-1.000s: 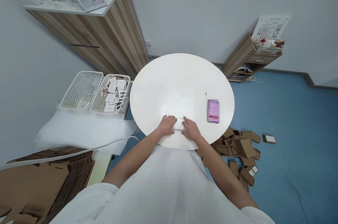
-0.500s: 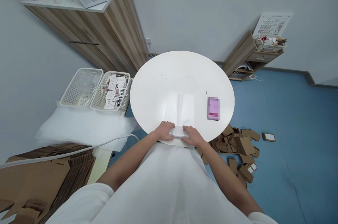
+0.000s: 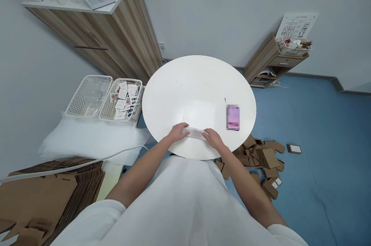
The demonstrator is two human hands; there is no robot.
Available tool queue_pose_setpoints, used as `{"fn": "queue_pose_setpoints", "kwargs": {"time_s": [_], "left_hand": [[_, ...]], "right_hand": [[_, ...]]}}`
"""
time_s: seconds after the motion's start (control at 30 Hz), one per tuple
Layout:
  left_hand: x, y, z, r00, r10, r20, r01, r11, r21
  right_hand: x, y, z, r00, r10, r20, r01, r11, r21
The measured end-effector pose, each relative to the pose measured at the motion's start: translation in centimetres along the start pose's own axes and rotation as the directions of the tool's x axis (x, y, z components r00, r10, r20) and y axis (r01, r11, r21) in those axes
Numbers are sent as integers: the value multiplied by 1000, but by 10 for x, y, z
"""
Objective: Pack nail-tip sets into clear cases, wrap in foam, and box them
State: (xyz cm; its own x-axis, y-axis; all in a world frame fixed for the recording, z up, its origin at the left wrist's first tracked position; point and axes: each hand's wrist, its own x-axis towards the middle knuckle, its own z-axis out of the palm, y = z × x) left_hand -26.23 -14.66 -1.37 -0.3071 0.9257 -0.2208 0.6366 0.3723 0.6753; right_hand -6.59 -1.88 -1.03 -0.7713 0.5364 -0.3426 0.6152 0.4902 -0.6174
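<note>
Both hands grip the ends of a narrow white roll of thin wrapping sheet [image 3: 196, 133] above the near part of the round white table [image 3: 199, 72]. My left hand [image 3: 178, 132] has its fingers closed on the left end. At the right end, my right hand [image 3: 213, 138] holds on with thumb and fingers. Whatever may lie inside the roll is hidden. To the right of my right hand, a blurred pink-purple rectangular item [image 3: 233, 117] lies on the table.
Left of the table stand a basket of small cards [image 3: 104, 107] and another with clear plastic pieces [image 3: 72, 103]. White foam sheets [image 3: 92, 138] and flattened cardboard [image 3: 37, 195] lie nearer me, crossed by a white cable [image 3: 116, 154]. Small brown boxes [image 3: 268, 158] are piled on the floor at right.
The sheet stretched flat across the table is now rolled into the narrow bundle. Both hands have moved slightly away from my body with it.
</note>
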Motion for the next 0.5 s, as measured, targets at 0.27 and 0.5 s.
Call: {"fn": "queue_pose_setpoints", "kwargs": {"time_s": [0.27, 0.5], "left_hand": [[11, -17, 12, 958, -286, -23, 274, 937, -219], [4, -24, 18, 916, -392, -80, 380, 916, -130]], "right_hand": [[3, 15, -1, 972, 224, -75, -219, 973, 72], [-6, 29, 13, 934, 266, -238, -253, 964, 82]]}}
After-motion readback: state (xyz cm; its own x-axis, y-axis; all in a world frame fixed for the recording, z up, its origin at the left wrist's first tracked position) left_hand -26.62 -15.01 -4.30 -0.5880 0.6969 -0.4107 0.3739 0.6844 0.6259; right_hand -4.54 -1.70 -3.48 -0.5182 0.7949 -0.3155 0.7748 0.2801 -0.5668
